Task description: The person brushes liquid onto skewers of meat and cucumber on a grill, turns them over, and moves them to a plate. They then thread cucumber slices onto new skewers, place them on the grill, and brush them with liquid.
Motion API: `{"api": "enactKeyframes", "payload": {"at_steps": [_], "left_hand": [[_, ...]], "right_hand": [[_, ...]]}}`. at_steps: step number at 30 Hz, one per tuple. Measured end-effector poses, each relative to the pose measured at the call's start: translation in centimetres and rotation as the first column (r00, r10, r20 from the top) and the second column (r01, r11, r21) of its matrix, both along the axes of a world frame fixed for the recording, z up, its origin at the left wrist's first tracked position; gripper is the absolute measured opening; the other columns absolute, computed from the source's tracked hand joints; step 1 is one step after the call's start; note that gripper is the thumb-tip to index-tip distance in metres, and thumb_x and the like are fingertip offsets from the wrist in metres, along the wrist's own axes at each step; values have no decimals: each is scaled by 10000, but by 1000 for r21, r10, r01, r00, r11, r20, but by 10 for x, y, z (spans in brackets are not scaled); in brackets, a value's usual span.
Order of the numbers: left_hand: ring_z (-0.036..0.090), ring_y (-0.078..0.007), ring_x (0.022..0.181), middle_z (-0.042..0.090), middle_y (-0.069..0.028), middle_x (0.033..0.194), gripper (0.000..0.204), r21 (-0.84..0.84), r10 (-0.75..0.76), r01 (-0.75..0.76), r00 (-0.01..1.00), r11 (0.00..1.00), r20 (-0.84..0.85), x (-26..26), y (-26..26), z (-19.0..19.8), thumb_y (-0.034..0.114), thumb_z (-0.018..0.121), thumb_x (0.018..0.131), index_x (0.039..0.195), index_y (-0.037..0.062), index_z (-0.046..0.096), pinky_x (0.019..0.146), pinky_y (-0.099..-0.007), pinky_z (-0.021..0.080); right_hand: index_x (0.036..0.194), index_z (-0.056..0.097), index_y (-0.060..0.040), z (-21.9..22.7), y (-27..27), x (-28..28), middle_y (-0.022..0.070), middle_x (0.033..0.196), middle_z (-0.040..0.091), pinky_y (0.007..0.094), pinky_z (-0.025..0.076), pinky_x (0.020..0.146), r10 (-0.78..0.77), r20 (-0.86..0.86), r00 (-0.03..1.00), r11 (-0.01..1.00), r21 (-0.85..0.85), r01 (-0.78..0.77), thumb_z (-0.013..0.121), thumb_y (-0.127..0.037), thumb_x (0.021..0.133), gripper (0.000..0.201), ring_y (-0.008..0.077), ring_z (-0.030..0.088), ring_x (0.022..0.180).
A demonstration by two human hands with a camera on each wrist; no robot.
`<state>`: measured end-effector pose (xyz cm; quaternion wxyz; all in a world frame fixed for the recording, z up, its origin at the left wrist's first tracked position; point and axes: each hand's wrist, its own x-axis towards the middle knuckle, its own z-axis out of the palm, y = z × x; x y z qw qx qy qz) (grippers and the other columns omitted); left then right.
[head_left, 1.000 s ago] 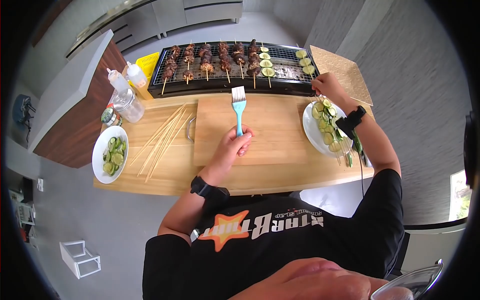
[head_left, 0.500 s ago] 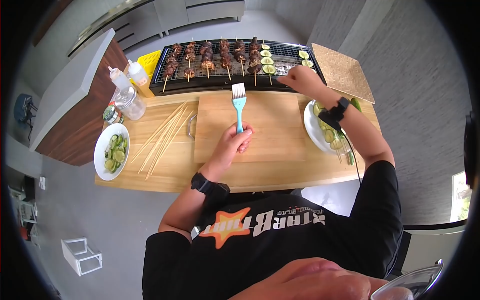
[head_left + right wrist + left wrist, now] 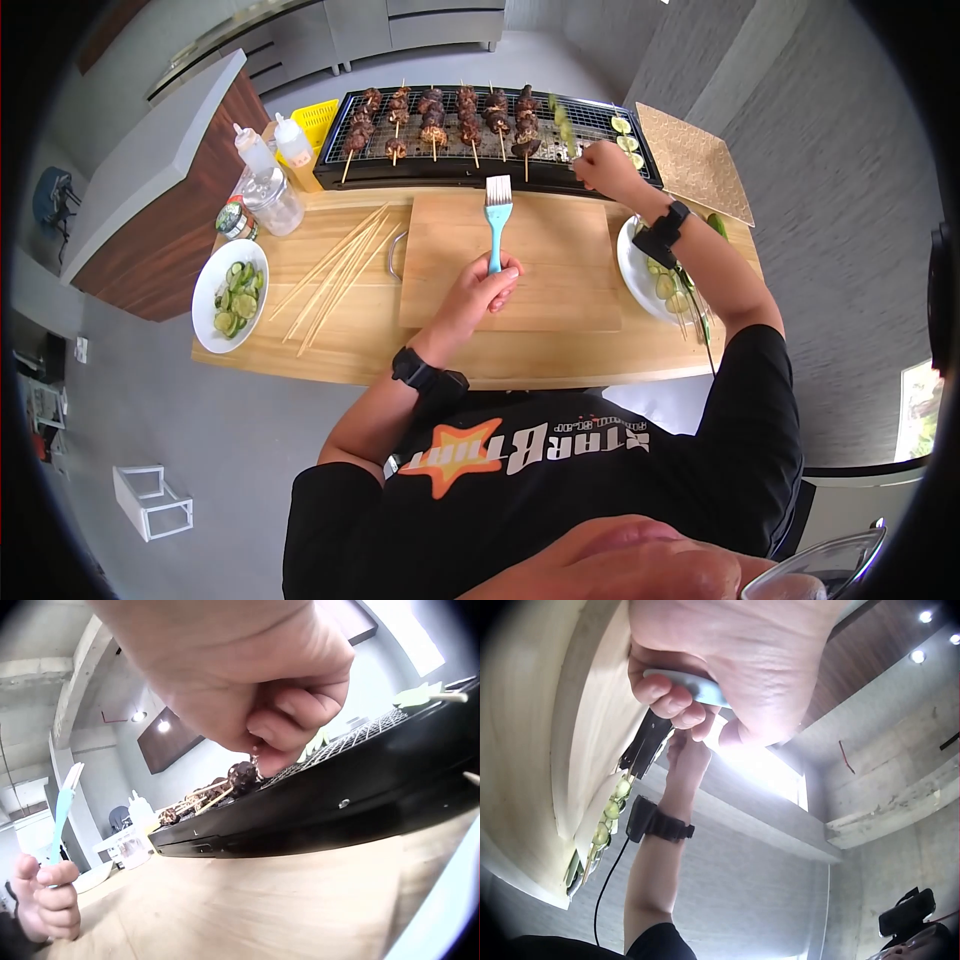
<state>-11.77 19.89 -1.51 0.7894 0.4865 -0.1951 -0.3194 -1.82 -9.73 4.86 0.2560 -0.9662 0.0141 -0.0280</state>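
Note:
My left hand [image 3: 480,288] grips the light-blue handle of a basting brush [image 3: 497,205] over the cutting board, its pale bristles pointing up toward the grill. My right hand [image 3: 612,172], fingers curled, pinches the near end of a skewer of round green slices [image 3: 563,128] at the front edge of the black grill [image 3: 400,172]. That skewer stands turned, its slices seen nearly edge-on. Left of it, several browned meat skewers [image 3: 467,118] lie across the wire grate; another green-slice skewer [image 3: 626,142] lies at the right end. In the right wrist view, the right hand [image 3: 300,712] hides most of its skewer.
A wooden cutting board [image 3: 540,290] fills the table's middle. Bare bamboo sticks [image 3: 335,280] and a white bowl [image 3: 200,320] of green slices lie left. Squeeze bottles [image 3: 293,143] and a jar [image 3: 272,205] stand behind. A white plate [image 3: 632,275] with green-slice skewers sits right.
My right hand has moved left from beside the plate to the green-slice skewer next to the meat and taken its end, turning it. The left hand keeps holding the brush.

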Motion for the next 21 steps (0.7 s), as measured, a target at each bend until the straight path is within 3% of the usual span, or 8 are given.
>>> {"api": "enactKeyframes", "payload": {"at_steps": [3, 10, 13, 16, 19, 21], "left_hand": [[369, -38, 579, 409, 49, 686, 150, 5, 0, 0, 1000, 1000, 14, -1, 0, -1, 209, 527, 942, 980, 65, 529, 522, -189, 290], [375, -46, 566, 419, 41, 677, 174, 9, 3, -3, 1000, 1000, -14, -1, -1, -2, 226, 486, 965, 983, 58, 530, 517, -194, 295], [394, -59, 559, 440, 25, 679, 209, -6, -1, 1, 1000, 1000, -13, 1, -1, -6, 249, 450, 986, 984, 56, 531, 513, -201, 314], [463, -87, 576, 490, -4, 697, 257, 6, 5, -5, 1000, 1000, -25, 0, -3, -4, 278, 417, 1004, 996, 48, 532, 533, -217, 379], [564, -137, 675, 565, -45, 778, 306, 8, -18, 19, 999, 1000, -41, 2, -3, 1, 297, 383, 1017, 1023, 30, 533, 618, -268, 471], [608, -169, 769, 602, -67, 857, 330, -23, -43, 42, 996, 999, -82, 2, -8, 6, 301, 363, 1024, 1047, 19, 534, 704, -307, 508]], "right_hand": [[712, 649, 51, 16, -10, -22, 120, 609, 638, 344, 502, 599, -29, 79, 996, 999, 16, 28, 524, -177, 840, 290, 207, 626, 549], [716, 669, 15, 13, -40, -47, 120, 592, 628, 345, 497, 620, -171, 11, 985, 985, 29, 171, 512, -191, 852, 293, 210, 627, 569], [726, 678, 1, 7, -43, -50, 114, 619, 641, 351, 498, 626, -137, -58, 989, 990, -27, 136, 535, -234, 870, 311, 225, 638, 607], [701, 671, -8, 25, -31, -61, 110, 634, 640, 368, 497, 631, -138, -128, 982, 964, -244, 103, 584, -306, 876, 356, 262, 646, 659], [825, 657, -29, 37, -20, -79, 108, 687, 642, 395, 495, 635, -5, 49, 999, 933, -360, 22, 652, -334, 842, 305, 291, 644, 723], [933, 619, -52, 44, -2, -98, 111, 789, 635, 405, 499, 638, 251, 197, 948, 933, -311, -182, 682, -302, 817, 283, 304, 638, 733]]}}
